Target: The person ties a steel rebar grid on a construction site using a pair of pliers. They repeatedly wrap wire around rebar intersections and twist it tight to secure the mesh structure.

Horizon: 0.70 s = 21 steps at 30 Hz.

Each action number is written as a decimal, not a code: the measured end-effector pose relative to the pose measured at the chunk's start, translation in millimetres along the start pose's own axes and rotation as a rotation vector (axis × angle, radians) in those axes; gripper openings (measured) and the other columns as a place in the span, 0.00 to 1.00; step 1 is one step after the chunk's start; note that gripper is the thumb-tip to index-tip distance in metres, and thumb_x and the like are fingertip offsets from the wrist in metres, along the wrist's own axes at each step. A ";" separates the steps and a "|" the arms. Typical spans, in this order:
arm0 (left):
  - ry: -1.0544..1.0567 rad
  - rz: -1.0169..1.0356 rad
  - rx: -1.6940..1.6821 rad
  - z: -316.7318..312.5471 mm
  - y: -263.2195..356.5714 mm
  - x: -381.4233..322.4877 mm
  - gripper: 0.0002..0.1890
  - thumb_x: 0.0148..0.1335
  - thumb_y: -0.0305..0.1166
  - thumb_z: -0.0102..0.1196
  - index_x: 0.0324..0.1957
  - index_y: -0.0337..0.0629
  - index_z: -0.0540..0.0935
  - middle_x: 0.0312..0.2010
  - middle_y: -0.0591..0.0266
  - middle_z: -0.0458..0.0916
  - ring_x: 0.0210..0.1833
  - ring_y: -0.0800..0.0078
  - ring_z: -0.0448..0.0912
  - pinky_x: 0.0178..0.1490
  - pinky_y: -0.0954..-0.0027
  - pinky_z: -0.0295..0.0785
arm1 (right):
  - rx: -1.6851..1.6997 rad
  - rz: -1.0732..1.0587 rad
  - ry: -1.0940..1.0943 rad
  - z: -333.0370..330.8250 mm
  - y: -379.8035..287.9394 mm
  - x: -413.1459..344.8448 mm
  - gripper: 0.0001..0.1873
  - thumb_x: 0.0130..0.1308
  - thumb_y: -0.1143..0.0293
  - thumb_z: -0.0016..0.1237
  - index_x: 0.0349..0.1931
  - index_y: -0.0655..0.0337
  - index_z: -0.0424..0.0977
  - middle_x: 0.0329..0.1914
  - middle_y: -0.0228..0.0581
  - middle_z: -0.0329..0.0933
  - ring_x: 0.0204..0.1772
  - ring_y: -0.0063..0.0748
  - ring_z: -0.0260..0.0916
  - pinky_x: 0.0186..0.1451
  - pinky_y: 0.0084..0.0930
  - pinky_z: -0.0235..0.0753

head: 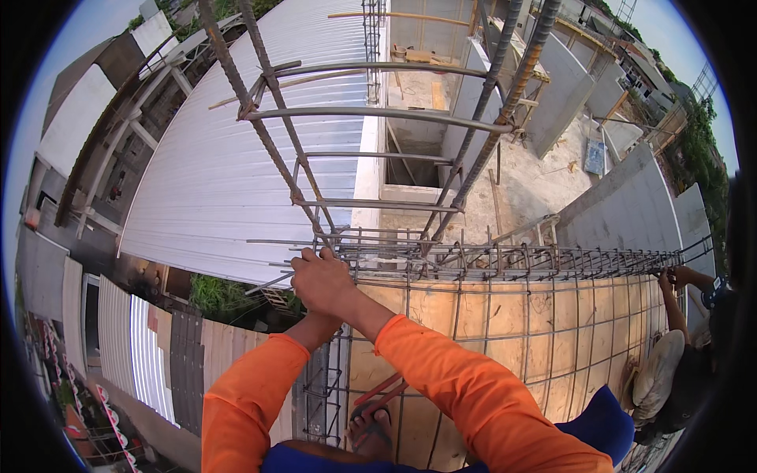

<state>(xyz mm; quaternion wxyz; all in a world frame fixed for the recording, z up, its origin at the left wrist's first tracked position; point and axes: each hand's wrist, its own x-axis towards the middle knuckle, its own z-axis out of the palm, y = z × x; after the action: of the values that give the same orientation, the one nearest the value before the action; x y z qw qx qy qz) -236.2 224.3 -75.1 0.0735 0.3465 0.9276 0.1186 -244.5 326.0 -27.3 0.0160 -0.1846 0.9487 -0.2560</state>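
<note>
My right hand (322, 279) is curled at the left end of a horizontal rebar cage (508, 260), where the upright bars of a column cage (284, 127) come down. Its fingers close around the steel there; exactly which bar they grip is hidden. My left hand (322, 322) is beneath the right wrist, mostly covered by it, so its fingers cannot be seen. Rectangular steel stirrups (378, 113) link the column's ribbed uprights. Below the beam cage, a rebar mesh (491, 340) lies over plywood formwork (437, 366).
Red handles (381, 390) of a tool lie near my sandalled foot (372, 428). At the right, another person's hands (674, 277) touch the cage's far end. A corrugated metal roof (248, 154) slopes beyond the left edge, above a drop. Concrete floor (550, 177) and wall panels (621, 207) lie lower.
</note>
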 end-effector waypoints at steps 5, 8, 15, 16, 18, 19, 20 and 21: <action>0.103 -0.108 -0.118 -16.3 -20.3 -18.9 0.07 0.54 0.32 0.55 0.33 0.43 0.82 0.30 0.63 0.82 0.36 0.63 0.82 0.35 0.65 0.75 | 0.035 -0.165 -0.028 -13.1 -23.5 5.6 0.09 0.56 0.66 0.51 0.30 0.60 0.81 0.45 0.40 0.71 0.57 0.42 0.63 0.63 0.50 0.58; 0.214 -0.091 -0.280 -12.3 -14.0 -10.3 0.07 0.53 0.33 0.55 0.32 0.43 0.82 0.29 0.64 0.82 0.35 0.63 0.82 0.35 0.65 0.75 | 0.284 -0.219 0.262 2.5 -11.6 -10.4 0.18 0.53 0.73 0.55 0.47 0.57 0.78 0.39 0.42 0.67 0.51 0.45 0.62 0.54 0.41 0.65; 0.115 -0.381 -0.118 -4.6 -15.9 12.2 0.10 0.46 0.37 0.58 0.20 0.41 0.82 0.25 0.53 0.82 0.31 0.54 0.82 0.30 0.58 0.76 | 0.622 0.094 0.473 59.4 25.1 -42.6 0.15 0.70 0.71 0.39 0.54 0.67 0.69 0.44 0.46 0.67 0.49 0.40 0.66 0.54 0.35 0.66; 0.130 -0.420 -0.155 0.0 -18.1 15.6 0.10 0.45 0.37 0.58 0.22 0.41 0.83 0.25 0.53 0.83 0.31 0.55 0.83 0.30 0.58 0.77 | 0.628 0.123 0.457 66.4 34.1 -42.6 0.15 0.71 0.71 0.39 0.54 0.68 0.69 0.45 0.47 0.67 0.50 0.41 0.67 0.55 0.35 0.66; 0.152 -0.478 -0.226 0.8 -18.4 19.7 0.10 0.44 0.36 0.59 0.26 0.40 0.86 0.26 0.53 0.84 0.32 0.57 0.84 0.31 0.57 0.78 | 0.634 0.195 0.443 75.7 43.8 -43.4 0.15 0.72 0.70 0.38 0.53 0.70 0.68 0.48 0.50 0.69 0.52 0.44 0.68 0.55 0.36 0.66; 0.106 -0.531 -0.291 -2.5 -18.6 21.2 0.10 0.44 0.35 0.60 0.27 0.40 0.86 0.27 0.52 0.84 0.33 0.57 0.84 0.31 0.57 0.78 | 0.610 0.196 0.420 76.6 45.8 -43.0 0.15 0.72 0.70 0.38 0.53 0.70 0.68 0.49 0.50 0.69 0.52 0.43 0.69 0.55 0.36 0.67; 0.056 -0.581 -0.355 -9.4 -19.6 22.6 0.11 0.43 0.35 0.60 0.28 0.40 0.86 0.27 0.51 0.84 0.33 0.56 0.84 0.32 0.57 0.78 | 0.587 0.199 0.399 77.5 47.4 -40.7 0.15 0.72 0.70 0.39 0.53 0.70 0.68 0.49 0.50 0.70 0.52 0.43 0.69 0.54 0.36 0.67; 0.009 -0.629 -0.410 -15.9 -20.6 25.4 0.11 0.43 0.34 0.60 0.28 0.39 0.87 0.28 0.50 0.84 0.34 0.56 0.84 0.33 0.57 0.78 | 0.569 0.198 0.385 75.4 47.1 -37.3 0.15 0.72 0.70 0.39 0.53 0.70 0.68 0.49 0.50 0.70 0.51 0.43 0.70 0.54 0.36 0.68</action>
<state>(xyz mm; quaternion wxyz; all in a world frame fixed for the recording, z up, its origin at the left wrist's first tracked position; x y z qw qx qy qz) -271.6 223.3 -66.9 0.1700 0.0224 0.9460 0.2750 -216.4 340.9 -118.4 -0.0876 -0.0281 0.8383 -0.5374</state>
